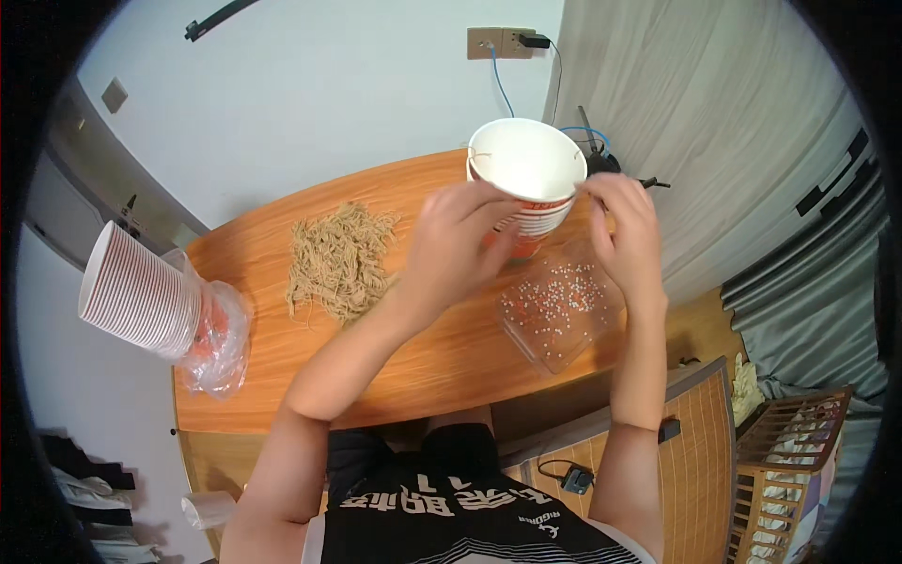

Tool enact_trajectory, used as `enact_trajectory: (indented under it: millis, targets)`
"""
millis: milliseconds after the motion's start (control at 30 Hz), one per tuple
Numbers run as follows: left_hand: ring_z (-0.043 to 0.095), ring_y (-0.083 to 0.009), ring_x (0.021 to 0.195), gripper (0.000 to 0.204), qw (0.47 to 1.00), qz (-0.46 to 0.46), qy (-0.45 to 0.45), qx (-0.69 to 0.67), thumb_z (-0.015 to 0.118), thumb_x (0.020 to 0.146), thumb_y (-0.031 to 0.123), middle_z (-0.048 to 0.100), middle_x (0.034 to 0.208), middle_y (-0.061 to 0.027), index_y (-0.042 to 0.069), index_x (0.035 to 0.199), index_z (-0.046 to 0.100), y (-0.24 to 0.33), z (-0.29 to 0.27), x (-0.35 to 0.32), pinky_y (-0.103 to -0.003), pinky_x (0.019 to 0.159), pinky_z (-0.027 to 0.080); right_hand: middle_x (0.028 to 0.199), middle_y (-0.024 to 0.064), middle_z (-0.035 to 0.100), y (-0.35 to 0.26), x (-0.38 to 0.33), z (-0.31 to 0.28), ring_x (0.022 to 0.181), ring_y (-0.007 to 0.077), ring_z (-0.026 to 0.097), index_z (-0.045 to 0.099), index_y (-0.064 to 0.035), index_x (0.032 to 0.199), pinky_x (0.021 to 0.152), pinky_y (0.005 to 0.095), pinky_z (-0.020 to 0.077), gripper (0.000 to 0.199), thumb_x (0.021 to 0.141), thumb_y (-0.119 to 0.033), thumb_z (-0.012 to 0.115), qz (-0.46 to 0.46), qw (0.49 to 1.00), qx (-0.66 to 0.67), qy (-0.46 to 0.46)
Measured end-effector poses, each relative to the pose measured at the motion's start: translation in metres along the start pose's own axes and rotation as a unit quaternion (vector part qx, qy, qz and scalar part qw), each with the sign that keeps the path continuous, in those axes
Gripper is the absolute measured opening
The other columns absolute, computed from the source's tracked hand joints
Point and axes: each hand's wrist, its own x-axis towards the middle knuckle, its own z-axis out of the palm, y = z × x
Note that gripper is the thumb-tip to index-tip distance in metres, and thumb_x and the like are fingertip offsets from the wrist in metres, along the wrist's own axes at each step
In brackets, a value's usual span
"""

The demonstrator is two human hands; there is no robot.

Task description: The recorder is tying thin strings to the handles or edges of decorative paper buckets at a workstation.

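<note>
Head view: my left hand (460,240) is wrapped around the side of a white paper cup (526,174) with red stripes, fingers closed on its wall, at upper centre of the frame. My right hand (625,230) sits on the cup's other side, fingertips pinching at the rim; whether it grips firmly or only touches, I cannot tell. The cup is lifted and tilted so its mouth faces the camera. The inside looks empty and white.

Just below the cup, right of centre, a clear plastic tray (559,310) lies on the wooden table (423,367), scattered with small coloured bits, pink, white and bluish. None appear in the cup. Left of centre, a loose pile of dry tan noodles (340,258) lies directly on the table, well apart from the cup, apparently untouched.

Far left, a stack of matching striped cups (136,291) lies on its side, with a crumpled clear plastic bag (218,338) beside it.

My read on progress: early. One cup is out of the stack and in both hands, nothing is loaded yet, and the noodles and coloured bits all remain outside it.

Upper edge: a wall socket (493,42) with a blue cable.
</note>
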Motion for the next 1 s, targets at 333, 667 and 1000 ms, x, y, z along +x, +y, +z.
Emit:
enact_trajectory:
  millis: [333,667,1000]
  targets:
    - [0.066,-0.0254,0.087,0.005,0.973,-0.196,0.051,0.110,0.066,0.082,0.000,0.070,0.088,-0.0112,0.001,0.086,0.070,0.006,-0.228,-0.150,-0.038,0.083,0.050,0.100,0.0120,0.066,-0.004,0.000,0.049,0.103,0.0304,0.059,0.067,-0.0068,0.102,0.107,0.0472,0.0351,0.023,0.094,-0.025,0.057,-0.048,0.976,-0.127,-0.171]
    - [0.060,-0.0178,0.093,0.016,0.908,-0.281,0.276,0.142,0.054,0.098,0.004,0.066,0.100,-0.0104,-0.006,0.095,0.065,0.034,-0.387,-0.202,-0.029,0.084,0.046,0.087,0.0175,0.064,-0.051,0.026,0.108,0.081,0.0396,0.061,0.067,-0.0034,0.086,0.075,0.0490,0.0481,0.022,0.093,-0.021,0.055,-0.092,0.973,-0.122,-0.175]
    - [0.060,-0.0207,0.091,0.013,0.921,-0.295,0.206,0.146,0.054,0.096,0.003,0.066,0.093,-0.0116,-0.004,0.092,0.064,0.067,-0.408,-0.298,-0.031,0.083,0.047,0.098,0.0183,0.068,-0.067,0.030,0.108,0.092,0.0390,0.063,0.062,-0.0070,0.121,0.083,0.0493,0.0492,0.034,0.091,-0.022,0.058,-0.087,0.990,-0.115,-0.009]
